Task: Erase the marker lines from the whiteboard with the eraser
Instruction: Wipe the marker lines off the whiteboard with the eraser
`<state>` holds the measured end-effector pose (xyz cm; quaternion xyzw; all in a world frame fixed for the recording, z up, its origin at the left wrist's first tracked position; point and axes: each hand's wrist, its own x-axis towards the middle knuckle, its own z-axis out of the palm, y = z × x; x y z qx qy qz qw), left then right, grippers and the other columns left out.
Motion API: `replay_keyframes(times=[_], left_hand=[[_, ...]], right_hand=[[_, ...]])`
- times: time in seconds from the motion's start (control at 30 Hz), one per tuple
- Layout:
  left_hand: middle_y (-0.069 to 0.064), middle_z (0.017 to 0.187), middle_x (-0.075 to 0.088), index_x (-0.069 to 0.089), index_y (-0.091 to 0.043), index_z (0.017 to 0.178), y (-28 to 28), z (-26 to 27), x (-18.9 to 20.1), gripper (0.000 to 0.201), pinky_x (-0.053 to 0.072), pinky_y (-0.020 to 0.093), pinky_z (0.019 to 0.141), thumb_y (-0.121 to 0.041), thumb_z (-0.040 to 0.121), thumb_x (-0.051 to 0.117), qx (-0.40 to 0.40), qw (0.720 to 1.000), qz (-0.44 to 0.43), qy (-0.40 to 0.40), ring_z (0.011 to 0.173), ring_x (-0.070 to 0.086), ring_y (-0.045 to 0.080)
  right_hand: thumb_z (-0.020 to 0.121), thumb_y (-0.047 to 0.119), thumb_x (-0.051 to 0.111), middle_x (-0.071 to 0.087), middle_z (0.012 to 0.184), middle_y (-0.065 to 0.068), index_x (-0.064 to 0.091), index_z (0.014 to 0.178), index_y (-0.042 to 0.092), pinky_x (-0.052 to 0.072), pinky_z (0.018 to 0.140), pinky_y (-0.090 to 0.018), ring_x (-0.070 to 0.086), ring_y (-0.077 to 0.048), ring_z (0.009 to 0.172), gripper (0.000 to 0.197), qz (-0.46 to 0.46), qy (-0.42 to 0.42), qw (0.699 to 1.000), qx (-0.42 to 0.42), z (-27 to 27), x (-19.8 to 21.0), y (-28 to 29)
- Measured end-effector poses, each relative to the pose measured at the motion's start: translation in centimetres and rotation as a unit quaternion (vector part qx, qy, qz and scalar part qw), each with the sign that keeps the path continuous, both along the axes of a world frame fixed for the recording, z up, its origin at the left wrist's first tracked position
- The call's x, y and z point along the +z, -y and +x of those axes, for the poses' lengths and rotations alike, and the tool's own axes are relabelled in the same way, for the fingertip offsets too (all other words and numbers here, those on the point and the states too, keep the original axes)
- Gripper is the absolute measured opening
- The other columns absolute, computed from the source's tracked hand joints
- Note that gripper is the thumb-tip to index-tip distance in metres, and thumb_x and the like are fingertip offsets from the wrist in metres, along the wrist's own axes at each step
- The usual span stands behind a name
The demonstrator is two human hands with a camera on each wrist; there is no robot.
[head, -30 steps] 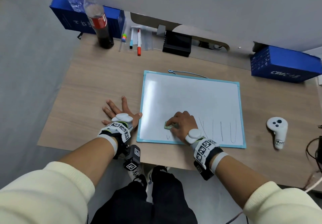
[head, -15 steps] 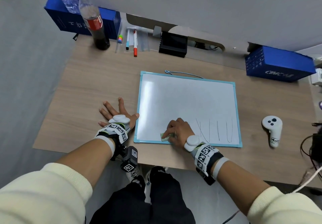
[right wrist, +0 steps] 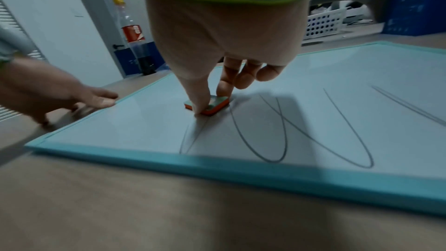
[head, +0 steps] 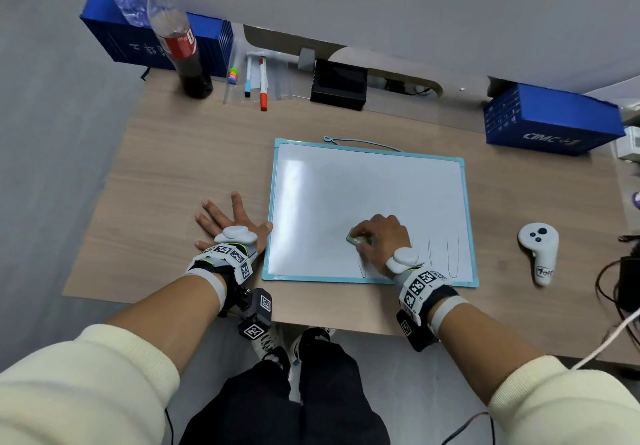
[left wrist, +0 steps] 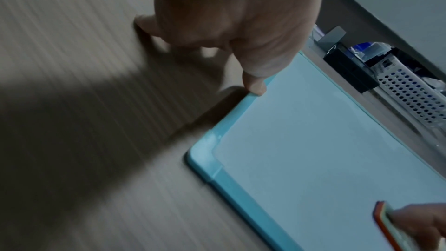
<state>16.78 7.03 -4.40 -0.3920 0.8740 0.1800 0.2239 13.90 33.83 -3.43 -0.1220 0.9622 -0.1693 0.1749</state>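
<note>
On the whiteboard [head: 363, 185] near its front edge, your right hand [head: 381, 240] pinches the eraser [right wrist: 207, 105]; the marker lines [right wrist: 272, 133] run right of it (long axes front-to-back). Your left hand [head: 230, 226] lies flat, steadying the frame.

right hand [head: 381, 240] grips the eraser [head: 358, 239] on the whiteboard [head: 363, 195], left of the marker lines [head: 450, 257]. left hand [head: 230, 224] lies flat on the surface [head: 180, 167], thumb touching the frame.
</note>
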Motion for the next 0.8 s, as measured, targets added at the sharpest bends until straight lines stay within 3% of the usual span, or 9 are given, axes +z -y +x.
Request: replay_keyframes(times=[0.13, 0.2, 0.27, 0.33, 0.47, 0.57, 0.7, 0.8], left_hand=[[0.009, 0.163, -0.013, 0.011, -0.042, 0.154, -1.4, -0.3, 0.7, 0.088, 0.014, 0.064, 0.112, -0.048, 0.085, 0.066, 0.03, 0.999, -0.002, -0.021, 0.149, -0.01, 0.035], [0.008, 0.163, -0.012, 0.012, -0.043, 0.154, -1.5, -0.5, 0.7, 0.084, 0.015, 0.062, 0.114, -0.042, 0.088, 0.063, 0.027, 0.999, 0.002, -0.018, 0.15, -0.009, 0.034], [0.008, 0.163, -0.012, 0.01, -0.041, 0.155, -1.6, -0.9, 0.5, 0.081, 0.013, 0.063, 0.114, -0.036, 0.091, 0.059, 0.003, 0.999, 0.022, -0.023, 0.15, -0.009, 0.034], [0.005, 0.164, -0.011, 0.009, -0.042, 0.155, -2.0, -1.1, 0.5, 0.081, 0.015, 0.063, 0.113, -0.032, 0.091, 0.058, -0.017, 0.999, 0.026, -0.028, 0.15, -0.007, 0.03], [0.003, 0.163, -0.017, -0.003, -0.044, 0.154, -3.9, -1.6, 1.0, 0.092, 0.015, 0.065, 0.112, -0.046, 0.086, 0.06, -0.066, 0.997, 0.049, -0.012, 0.15, -0.012, 0.031], [0.004, 0.162, -0.023, -0.012, -0.045, 0.152, -4.5, -2.2, 1.3, 0.104, 0.015, 0.069, 0.11, -0.059, 0.08, 0.062, -0.093, 0.993, 0.069, 0.012, 0.148, -0.017, 0.035], [0.009, 0.156, -0.035, -0.027, -0.044, 0.147, -5.1, -2.7, 1.1, 0.127, 0.01, 0.073, 0.107, -0.077, 0.065, 0.064, -0.116, 0.988, 0.084, 0.052, 0.144, -0.026, 0.04], [0.011, 0.155, -0.038, -0.03, -0.042, 0.146, -5.4, -2.7, 0.9, 0.135, 0.008, 0.074, 0.107, -0.08, 0.059, 0.067, -0.118, 0.988, 0.077, 0.057, 0.143, -0.029, 0.041]], right_hand=[[0.08, 0.037, 0.065, 0.063, 0.092, 0.008, 0.068, 0.092, 0.038, 0.038, 0.071, -0.034, 0.05, -0.02, 0.089, 0.013, 0.008, 0.017, 0.998, 0.061, 1.3, 0.3, -1.0], [0.081, 0.039, 0.063, 0.062, 0.09, 0.007, 0.067, 0.091, 0.037, 0.041, 0.07, -0.034, 0.051, -0.02, 0.088, 0.011, 0.013, 0.004, 1.0, 0.011, 0.4, 0.3, -2.1], [0.08, 0.034, 0.062, 0.06, 0.089, 0.004, 0.064, 0.091, 0.036, 0.045, 0.071, -0.037, 0.053, -0.022, 0.088, 0.011, 0.004, -0.019, 0.997, -0.078, -0.8, 0.1, -3.0], [0.079, 0.027, 0.063, 0.059, 0.09, 0.0, 0.062, 0.091, 0.034, 0.046, 0.072, -0.039, 0.053, -0.026, 0.089, 0.014, -0.006, -0.032, 0.993, -0.116, -1.4, -0.2, -2.9], [0.079, 0.028, 0.063, 0.06, 0.092, 0.002, 0.063, 0.095, 0.035, 0.041, 0.073, -0.035, 0.049, -0.023, 0.091, 0.017, -0.026, 0.004, 0.998, -0.062, -0.6, -0.1, -0.4], [0.078, 0.028, 0.063, 0.06, 0.093, 0.003, 0.064, 0.098, 0.036, 0.038, 0.073, -0.035, 0.049, -0.023, 0.092, 0.021, 0.004, 0.01, 1.0, -0.028, 0.1, 0.1, -1.7], [0.079, 0.027, 0.064, 0.061, 0.094, 0.001, 0.063, 0.095, 0.034, 0.04, 0.075, -0.037, 0.051, -0.025, 0.093, 0.017, 0.017, -0.018, 0.989, -0.146, -0.9, 0.3, -5.2], [0.081, 0.027, 0.063, 0.061, 0.092, 0.001, 0.062, 0.092, 0.034, 0.042, 0.073, -0.037, 0.051, -0.025, 0.092, 0.013, -0.003, -0.028, 0.987, -0.156, -0.8, 0.0, -4.2]])
